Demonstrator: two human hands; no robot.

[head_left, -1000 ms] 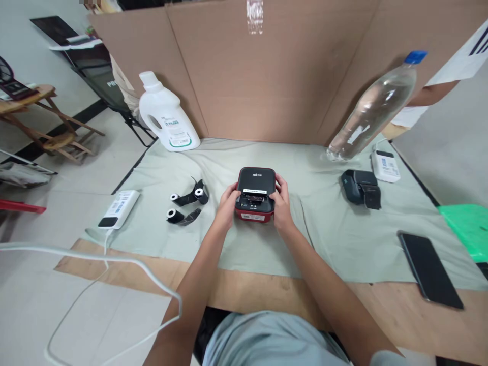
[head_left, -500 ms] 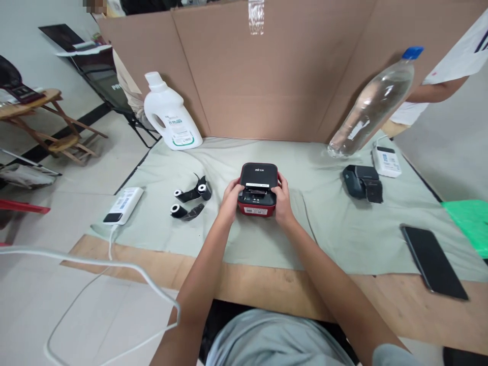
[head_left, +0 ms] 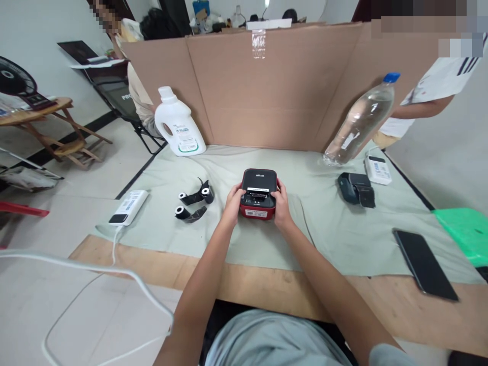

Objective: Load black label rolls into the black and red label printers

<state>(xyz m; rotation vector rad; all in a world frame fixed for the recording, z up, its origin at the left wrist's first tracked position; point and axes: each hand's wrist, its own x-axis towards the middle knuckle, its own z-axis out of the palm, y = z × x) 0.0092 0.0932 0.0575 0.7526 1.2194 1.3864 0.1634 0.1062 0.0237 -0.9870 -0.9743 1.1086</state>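
A small black-and-red label printer rests on the pale green cloth in the middle of the table. Its lid looks closed, and a white strip shows at the slot in front of the lid. My left hand grips its left side, thumb on the top edge. On the other side my right hand holds it the same way. Most of my fingers are hidden along its sides. Left of the printer lie black ribbon rolls with white cores and loose black film, apart from my hands.
A white jug and a tilted clear bottle stand before a cardboard screen. White power banks, a black device and a phone lie around. A white cable crosses the left. People stand beyond.
The camera view has tipped up slightly, showing more of the room behind the cardboard. Both hands keep their hold on the printer, which has not visibly moved on the cloth.
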